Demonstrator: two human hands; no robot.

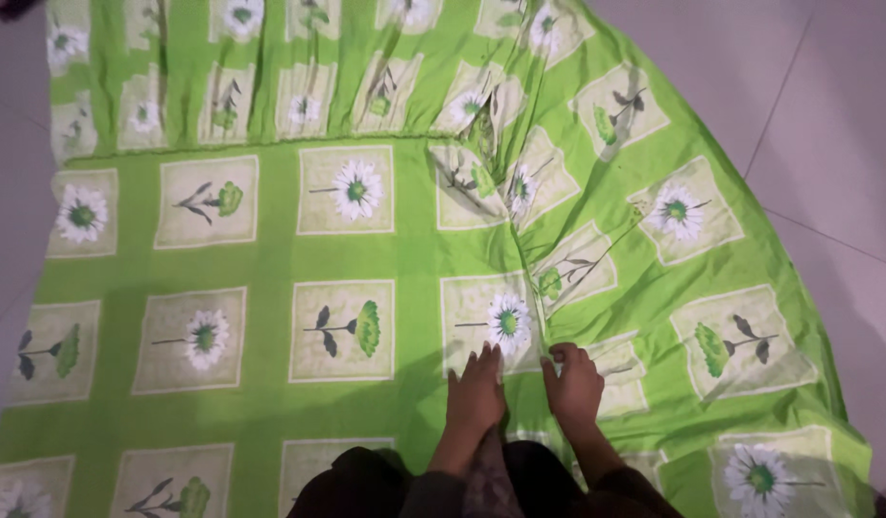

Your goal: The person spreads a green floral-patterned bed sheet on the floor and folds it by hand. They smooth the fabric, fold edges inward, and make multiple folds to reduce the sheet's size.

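The left hand [478,388] lies flat, fingers spread, pressing down on the green flowered sheet [270,288] that covers most of the tiled floor [826,115]. Just beside it the right hand [574,384] has its fingers curled in, seemingly pinching the cloth at the near end of a long fold [524,240]; whether it truly grips fabric I cannot tell.

That fold runs away from the hands toward the far part of the sheet, where a gathered seam [299,142] crosses it. Left of the fold the cloth lies smooth; right of it, ripples spread out to the edge.

From where I stand, a tug could drag the smooth side askew, since only one palm pins it, and the crease could set in crooked.
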